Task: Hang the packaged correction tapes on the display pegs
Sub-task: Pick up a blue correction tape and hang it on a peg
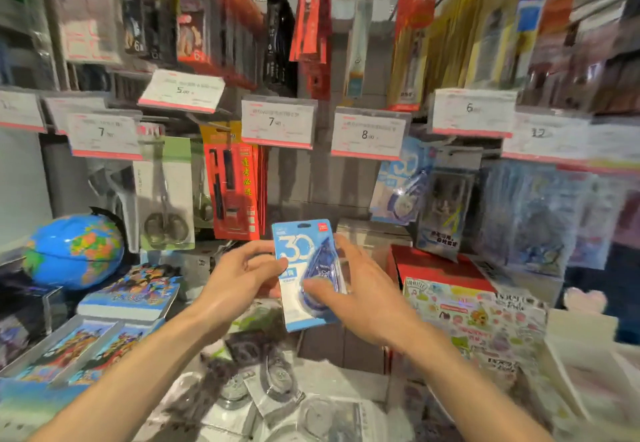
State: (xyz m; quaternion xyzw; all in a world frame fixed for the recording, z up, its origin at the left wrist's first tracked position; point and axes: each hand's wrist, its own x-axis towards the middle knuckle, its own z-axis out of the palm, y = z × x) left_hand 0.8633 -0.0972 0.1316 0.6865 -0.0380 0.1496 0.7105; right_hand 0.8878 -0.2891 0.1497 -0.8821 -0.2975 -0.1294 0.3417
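A blue-and-white packaged correction tape [304, 275] is pinched at its left edge by the thumb and fingers of the left hand [239, 275], while its right side is gripped by the right hand [360, 292], thumb laid over the clear blister and fingers curled behind the card. The pack is held upright in mid-air, below the price tags [277, 128] and well short of the matching hung tapes [401, 188] at upper right. More loose packs [263, 389] are seen lying beneath the forearms, with a globe [74, 251] set off to the left.

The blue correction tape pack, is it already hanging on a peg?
No, both the left hand and right hand hold the blue correction tape pack below the pegs.
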